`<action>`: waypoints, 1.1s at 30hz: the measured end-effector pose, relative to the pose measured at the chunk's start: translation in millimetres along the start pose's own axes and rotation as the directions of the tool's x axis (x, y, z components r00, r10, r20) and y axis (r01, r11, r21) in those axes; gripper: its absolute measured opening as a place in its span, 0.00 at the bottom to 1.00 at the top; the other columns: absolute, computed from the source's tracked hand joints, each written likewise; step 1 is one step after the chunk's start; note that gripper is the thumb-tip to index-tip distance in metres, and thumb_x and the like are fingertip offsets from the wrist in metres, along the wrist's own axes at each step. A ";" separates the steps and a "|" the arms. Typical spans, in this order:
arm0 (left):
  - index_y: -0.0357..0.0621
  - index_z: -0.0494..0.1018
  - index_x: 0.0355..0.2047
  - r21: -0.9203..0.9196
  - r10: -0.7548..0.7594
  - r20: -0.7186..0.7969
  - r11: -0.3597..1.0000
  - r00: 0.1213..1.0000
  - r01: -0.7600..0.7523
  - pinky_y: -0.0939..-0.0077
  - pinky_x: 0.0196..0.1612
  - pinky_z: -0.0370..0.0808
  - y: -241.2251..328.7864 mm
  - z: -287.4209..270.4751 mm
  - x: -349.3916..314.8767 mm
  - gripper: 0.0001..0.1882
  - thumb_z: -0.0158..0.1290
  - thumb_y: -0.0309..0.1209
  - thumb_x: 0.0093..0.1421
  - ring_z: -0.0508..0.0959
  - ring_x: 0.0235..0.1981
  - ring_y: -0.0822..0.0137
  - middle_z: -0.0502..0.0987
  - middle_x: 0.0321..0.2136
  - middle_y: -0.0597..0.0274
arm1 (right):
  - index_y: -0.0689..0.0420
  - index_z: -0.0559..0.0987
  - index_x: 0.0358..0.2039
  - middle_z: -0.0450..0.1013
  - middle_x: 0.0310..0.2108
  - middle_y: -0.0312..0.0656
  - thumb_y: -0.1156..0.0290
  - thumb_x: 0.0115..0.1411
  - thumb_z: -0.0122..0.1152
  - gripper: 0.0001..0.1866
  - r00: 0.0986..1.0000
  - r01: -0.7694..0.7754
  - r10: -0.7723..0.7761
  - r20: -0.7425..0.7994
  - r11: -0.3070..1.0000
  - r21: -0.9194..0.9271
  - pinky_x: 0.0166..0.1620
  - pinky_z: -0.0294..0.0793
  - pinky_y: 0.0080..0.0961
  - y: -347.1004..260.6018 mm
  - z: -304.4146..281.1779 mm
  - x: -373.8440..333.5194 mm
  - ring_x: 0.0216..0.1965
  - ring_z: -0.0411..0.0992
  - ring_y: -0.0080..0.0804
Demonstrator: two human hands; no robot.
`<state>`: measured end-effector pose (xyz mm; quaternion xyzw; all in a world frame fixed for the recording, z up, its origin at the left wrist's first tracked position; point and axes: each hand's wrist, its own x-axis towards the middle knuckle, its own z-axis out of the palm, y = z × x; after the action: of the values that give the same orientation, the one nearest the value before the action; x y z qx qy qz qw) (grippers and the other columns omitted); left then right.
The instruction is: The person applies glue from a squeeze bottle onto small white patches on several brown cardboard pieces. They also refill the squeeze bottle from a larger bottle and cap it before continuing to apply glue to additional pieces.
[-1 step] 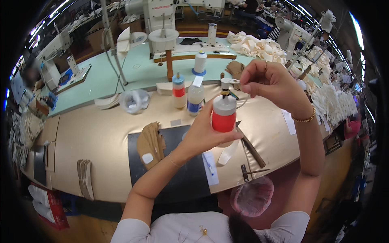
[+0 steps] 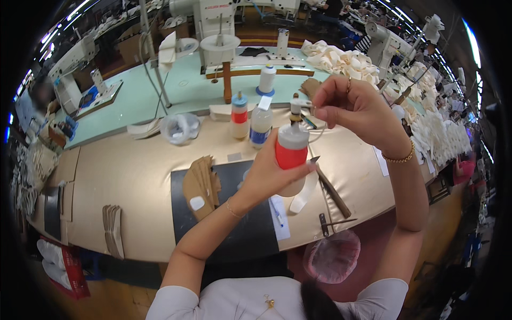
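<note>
A busy workshop with sewing machines behind a long tan table [image 2: 133,176]. At lower left of the frame lies a stack of brown cut pieces [image 2: 112,229]; nearer the middle, more brown pieces [image 2: 202,184] fan over a dark mat [image 2: 250,234]. Two small bottles [image 2: 250,120] stand above them. At centre, the left hand [image 2: 269,173] is wrapped around a red-and-white bottle [image 2: 291,149], held upright. Upper right of it, the right hand [image 2: 352,106] pinches its fingers closed just beside the bottle's nozzle; what they pinch is too small to tell.
</note>
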<state>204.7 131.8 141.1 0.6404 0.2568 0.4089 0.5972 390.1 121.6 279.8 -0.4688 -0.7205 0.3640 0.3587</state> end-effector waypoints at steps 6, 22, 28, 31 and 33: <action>0.39 0.64 0.52 -0.041 0.009 -0.164 0.999 0.986 -0.015 0.74 0.47 0.74 13.6 -31.3 -39.5 0.35 0.69 0.36 0.48 0.76 0.44 0.70 0.75 0.42 0.58 | 0.59 0.68 0.54 0.70 0.44 0.40 0.56 0.52 0.73 0.35 0.982 -0.029 0.059 -0.181 0.986 0.162 0.43 0.75 0.22 30.7 71.3 -13.9 0.40 0.72 0.26; 0.37 0.68 0.49 0.333 0.298 -0.207 0.917 0.932 -0.219 0.70 0.42 0.76 -24.8 -31.9 -118.8 0.31 0.67 0.33 0.47 0.80 0.40 0.60 0.77 0.40 0.52 | 0.57 0.75 0.44 0.78 0.44 0.40 0.54 0.53 0.69 0.25 0.958 0.171 -0.235 -0.165 0.927 -0.333 0.69 0.42 0.47 25.7 191.2 -54.5 0.62 0.64 0.42; 0.40 0.70 0.47 0.428 0.223 -0.027 0.884 0.975 -0.190 0.70 0.41 0.77 -61.3 -57.1 -187.9 0.29 0.67 0.32 0.45 0.81 0.39 0.61 0.78 0.40 0.55 | 0.56 0.76 0.43 0.75 0.48 0.46 0.55 0.52 0.69 0.24 0.945 0.263 -0.294 -0.140 0.943 -0.205 0.67 0.27 0.57 37.1 247.5 -88.2 0.60 0.67 0.41; 0.42 0.68 0.52 0.008 -0.072 0.090 0.997 0.993 0.071 0.69 0.50 0.75 -65.9 -65.0 -223.2 0.33 0.65 0.34 0.45 0.79 0.47 0.62 0.79 0.42 0.59 | 0.56 0.76 0.42 0.73 0.51 0.50 0.53 0.53 0.67 0.23 0.952 0.307 -0.306 0.024 0.951 -0.038 0.66 0.27 0.61 46.3 261.0 -99.7 0.59 0.69 0.41; 0.43 0.66 0.56 -0.182 0.063 0.165 0.983 0.984 -0.032 0.69 0.54 0.72 -94.6 -63.0 -249.3 0.37 0.66 0.36 0.46 0.76 0.50 0.65 0.77 0.46 0.60 | 0.54 0.76 0.41 0.74 0.50 0.42 0.52 0.55 0.64 0.21 0.922 0.332 -0.350 0.166 0.935 0.128 0.66 0.27 0.63 45.6 270.0 -101.5 0.60 0.68 0.41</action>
<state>34.4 -22.4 -8.3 0.6228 0.1518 0.3884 0.6620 208.1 -10.8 93.7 -0.2823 -0.8028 0.3727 0.3700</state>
